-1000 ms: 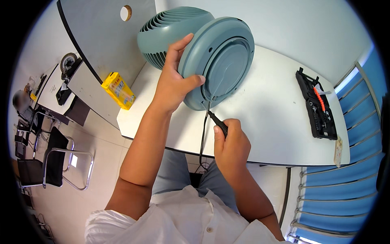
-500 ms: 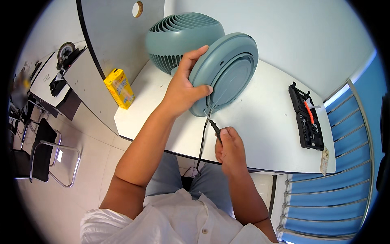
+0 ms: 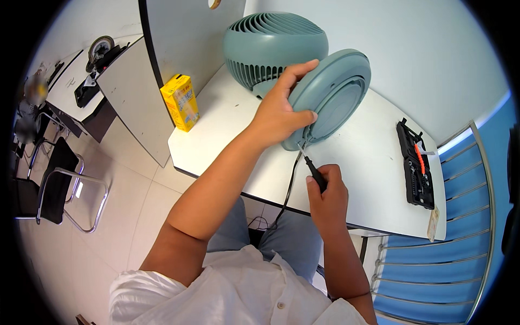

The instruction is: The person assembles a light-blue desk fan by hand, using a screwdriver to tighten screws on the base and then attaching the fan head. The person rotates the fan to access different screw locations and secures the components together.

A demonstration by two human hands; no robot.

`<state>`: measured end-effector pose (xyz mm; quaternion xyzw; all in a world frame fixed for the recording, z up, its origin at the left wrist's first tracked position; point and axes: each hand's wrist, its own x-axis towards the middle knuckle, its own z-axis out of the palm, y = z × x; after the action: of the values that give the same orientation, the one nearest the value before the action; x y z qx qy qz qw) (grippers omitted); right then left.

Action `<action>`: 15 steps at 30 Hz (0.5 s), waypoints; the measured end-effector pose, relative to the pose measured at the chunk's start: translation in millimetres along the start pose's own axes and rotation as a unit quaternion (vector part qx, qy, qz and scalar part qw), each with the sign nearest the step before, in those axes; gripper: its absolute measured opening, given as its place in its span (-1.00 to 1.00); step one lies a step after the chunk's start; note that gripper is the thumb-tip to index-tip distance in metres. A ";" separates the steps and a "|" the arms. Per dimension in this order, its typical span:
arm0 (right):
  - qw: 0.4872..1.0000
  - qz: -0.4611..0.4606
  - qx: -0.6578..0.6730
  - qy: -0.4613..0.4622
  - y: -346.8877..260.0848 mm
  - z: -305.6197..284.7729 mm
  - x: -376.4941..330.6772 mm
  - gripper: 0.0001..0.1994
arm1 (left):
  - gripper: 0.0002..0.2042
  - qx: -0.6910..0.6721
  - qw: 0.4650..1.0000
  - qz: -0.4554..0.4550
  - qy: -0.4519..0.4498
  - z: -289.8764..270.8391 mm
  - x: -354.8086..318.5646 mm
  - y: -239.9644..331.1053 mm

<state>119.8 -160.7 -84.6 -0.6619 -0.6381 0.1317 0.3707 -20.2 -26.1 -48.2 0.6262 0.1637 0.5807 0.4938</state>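
Observation:
My left hand (image 3: 281,108) grips a round green-grey fan base (image 3: 343,103) by its left rim, holding it tilted up with the recessed underside toward me. The thumb lies on the underside and the fingers wrap behind the edge. In my right hand (image 3: 330,197) is a screwdriver (image 3: 314,172) with a black handle; its thin metal shaft points up at the base's lower edge, near where a black cord (image 3: 291,184) comes out. Whether the tip touches is too small to tell. Behind the base stands the matching fan head (image 3: 276,47), with curved slats on top.
A yellow carton (image 3: 180,103) stands at the white table's (image 3: 222,157) left, by a grey partition (image 3: 189,43). To the right lies an open black tool case (image 3: 416,168) with an orange piece inside. Metal railings (image 3: 482,168) flank the right side; a black chair (image 3: 62,181) is at left.
The view has shifted, so everything sits further right. The screwdriver handle now lies deeper in my right hand, with the grip changed. My left hand still holds the base.

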 end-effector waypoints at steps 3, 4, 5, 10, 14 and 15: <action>0.985 -0.106 -0.114 0.072 10.1 11.5 -2.9 -0.83 | -0.24 0.020 1.000 0.004 -0.003 0.5 -1.3 2.6; 0.980 -0.117 -0.138 0.082 10.3 13.4 -3.4 -0.83 | -0.25 0.033 0.999 0.007 -0.004 0.0 -1.7 2.6; 0.985 -0.094 -0.125 0.066 7.9 14.1 -3.9 -0.84 | -0.25 0.026 1.000 0.002 -0.005 -1.2 -2.4 1.9; 0.999 -0.032 0.006 0.015 -1.0 7.3 2.6 -0.86 | -0.23 0.050 0.999 0.005 -0.002 -5.9 -8.4 2.9; 0.904 0.223 0.346 -0.120 16.9 -0.7 16.9 -0.83 | -0.23 0.052 0.999 -0.002 -0.001 -7.2 -12.8 3.2; 0.860 0.256 0.420 -0.134 15.3 -1.8 15.8 -0.82 | -0.21 0.040 0.999 -0.010 0.003 -6.9 -12.4 3.1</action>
<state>134.8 -145.0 -88.7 -0.5598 -0.3734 0.5648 0.4778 -30.8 -34.2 -53.8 0.6421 0.1945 0.5706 0.4736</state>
